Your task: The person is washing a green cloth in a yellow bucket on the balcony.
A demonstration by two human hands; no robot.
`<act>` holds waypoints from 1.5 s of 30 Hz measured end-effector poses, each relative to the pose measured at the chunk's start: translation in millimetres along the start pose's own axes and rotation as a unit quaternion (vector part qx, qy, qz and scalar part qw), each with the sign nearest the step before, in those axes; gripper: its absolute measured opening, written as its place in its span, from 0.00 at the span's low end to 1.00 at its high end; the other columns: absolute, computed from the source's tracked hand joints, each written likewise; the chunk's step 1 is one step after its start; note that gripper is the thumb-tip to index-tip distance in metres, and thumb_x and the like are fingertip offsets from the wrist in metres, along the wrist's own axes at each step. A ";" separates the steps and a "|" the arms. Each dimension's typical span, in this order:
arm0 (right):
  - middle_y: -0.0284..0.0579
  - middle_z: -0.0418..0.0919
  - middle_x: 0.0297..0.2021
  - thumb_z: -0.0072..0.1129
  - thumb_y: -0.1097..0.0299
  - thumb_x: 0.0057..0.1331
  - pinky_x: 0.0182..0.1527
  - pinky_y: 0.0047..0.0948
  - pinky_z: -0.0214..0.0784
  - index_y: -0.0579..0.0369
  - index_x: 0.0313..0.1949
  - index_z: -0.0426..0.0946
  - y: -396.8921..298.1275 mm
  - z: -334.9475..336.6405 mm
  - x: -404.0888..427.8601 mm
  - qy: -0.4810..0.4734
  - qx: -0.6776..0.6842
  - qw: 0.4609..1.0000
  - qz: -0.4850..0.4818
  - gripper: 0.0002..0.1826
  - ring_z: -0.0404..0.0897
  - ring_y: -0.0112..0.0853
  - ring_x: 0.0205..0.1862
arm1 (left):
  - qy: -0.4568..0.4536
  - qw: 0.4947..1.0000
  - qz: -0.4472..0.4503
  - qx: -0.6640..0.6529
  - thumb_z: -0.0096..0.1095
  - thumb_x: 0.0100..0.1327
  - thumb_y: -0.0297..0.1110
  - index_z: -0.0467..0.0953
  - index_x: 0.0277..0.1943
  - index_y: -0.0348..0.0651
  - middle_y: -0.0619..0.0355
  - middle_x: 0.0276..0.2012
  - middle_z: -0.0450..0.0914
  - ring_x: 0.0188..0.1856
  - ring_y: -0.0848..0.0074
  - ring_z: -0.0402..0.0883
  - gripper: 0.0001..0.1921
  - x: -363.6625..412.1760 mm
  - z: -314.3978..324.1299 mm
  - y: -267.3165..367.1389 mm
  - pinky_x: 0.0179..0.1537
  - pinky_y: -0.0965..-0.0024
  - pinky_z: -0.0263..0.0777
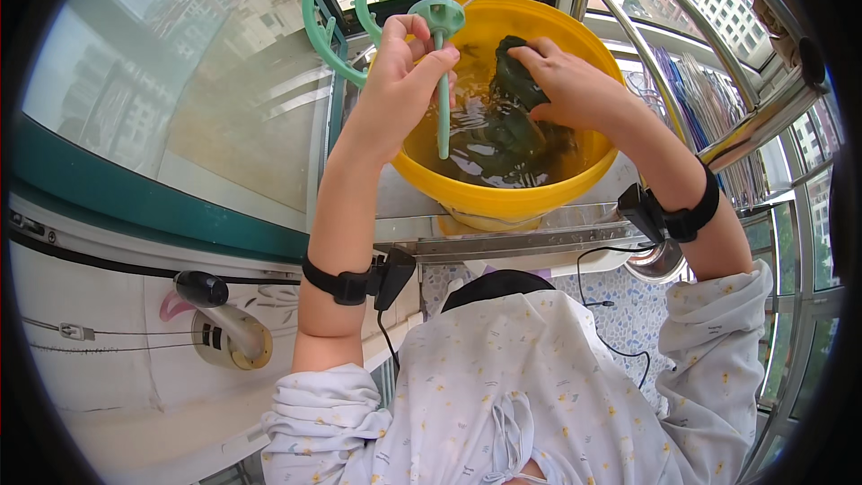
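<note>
A yellow plastic bucket (pixel 512 199) of water stands before me on a metal ledge. Over its left side, my left hand (pixel 421 67) is closed around a light green plastic rod with a round hub (pixel 439 17) at its top. My right hand (pixel 562 84) is over the bucket's right part, its fingers on a bunched dark green cloth (pixel 515 77) that rises partly out of the water. More dark material lies below the surface, its shape unclear. Left of and behind the bucket is a light green plastic ring-shaped rack (pixel 313 34) with small hooks.
A teal-framed window (pixel 155 182) is at the left, with a crank-like fitting (pixel 236 337) on the wall below. Metal rails (pixel 640 47) and a row of thin wire hangers (pixel 714 121) stand at the right. A black cable (pixel 626 350) hangs near my right side.
</note>
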State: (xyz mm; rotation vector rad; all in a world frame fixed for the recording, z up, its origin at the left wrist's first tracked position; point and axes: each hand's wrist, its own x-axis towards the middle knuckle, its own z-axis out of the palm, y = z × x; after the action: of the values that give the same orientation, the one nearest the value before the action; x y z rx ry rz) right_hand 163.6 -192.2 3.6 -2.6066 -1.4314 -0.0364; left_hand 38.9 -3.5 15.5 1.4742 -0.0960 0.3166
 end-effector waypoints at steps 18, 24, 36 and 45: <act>0.55 0.76 0.49 0.54 0.67 0.67 0.53 0.40 0.68 0.55 0.54 0.70 3.4 7.2 8.1 0.049 0.065 0.995 -0.060 0.17 0.76 0.47 0.49 | -0.021 0.995 -0.037 -0.095 0.42 0.64 0.21 0.59 0.47 0.41 0.46 0.46 0.75 0.42 0.60 0.82 0.10 -4.0 2.8 17.2 0.50 0.55 0.79; 0.54 0.78 0.46 0.58 0.66 0.63 0.54 0.40 0.68 0.55 0.57 0.70 -7.0 -15.4 7.1 -0.282 -0.005 0.958 -0.044 0.23 0.77 0.47 0.50 | 0.017 0.995 -0.045 -0.082 0.52 0.68 0.27 0.58 0.44 0.44 0.50 0.43 0.76 0.38 0.70 0.82 0.10 -0.2 -3.3 10.5 0.43 0.61 0.82; 0.44 0.80 0.34 0.59 0.68 0.60 0.36 0.32 0.71 0.56 0.46 0.74 -4.8 -12.0 16.5 0.332 0.236 0.905 -0.121 0.14 0.79 0.37 0.33 | -0.066 0.995 -0.066 0.025 0.57 0.68 0.28 0.56 0.47 0.43 0.50 0.40 0.77 0.32 0.75 0.81 0.15 -1.2 8.2 15.3 0.38 0.65 0.82; 0.36 0.76 0.32 0.60 0.70 0.57 0.26 0.19 0.62 0.58 0.38 0.77 -6.5 -12.3 12.3 0.260 0.263 0.918 -0.142 0.10 0.67 0.19 0.22 | -0.122 0.985 -0.106 0.052 0.56 0.68 0.28 0.55 0.47 0.46 0.51 0.40 0.76 0.32 0.77 0.80 0.15 -1.0 10.0 12.7 0.36 0.70 0.81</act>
State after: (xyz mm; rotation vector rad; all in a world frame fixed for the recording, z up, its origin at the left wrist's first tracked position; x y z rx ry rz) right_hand 165.5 -180.5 17.8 -1.7683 -1.3628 -0.3085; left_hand 35.9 -12.7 28.5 1.6077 -0.1199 -0.0331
